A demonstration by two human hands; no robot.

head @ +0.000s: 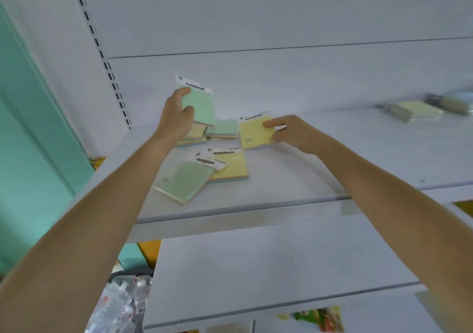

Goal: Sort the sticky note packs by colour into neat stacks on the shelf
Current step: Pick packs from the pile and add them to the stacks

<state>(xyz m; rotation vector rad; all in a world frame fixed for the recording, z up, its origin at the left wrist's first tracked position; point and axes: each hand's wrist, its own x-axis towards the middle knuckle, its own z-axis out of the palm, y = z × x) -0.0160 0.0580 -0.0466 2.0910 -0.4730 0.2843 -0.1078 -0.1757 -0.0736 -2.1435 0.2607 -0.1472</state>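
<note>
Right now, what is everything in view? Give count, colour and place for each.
green pack: one, pale green, gripped by the left hand, raised above the shelf
yellow pack: one, yellow, pinched by the right hand, mid-shelf
back pile: green and yellow, count unclear, behind the left hand
front packs: two, green overlapping yellow, near the shelf's front edge
far packs: at least two, yellowish and bluish, blurred, far right on the shelf
shelf: one, white
bags: clear plastic, count unclear, bottom left
left hand: one, holding the green pack
right hand: one, holding the yellow pack
</note>
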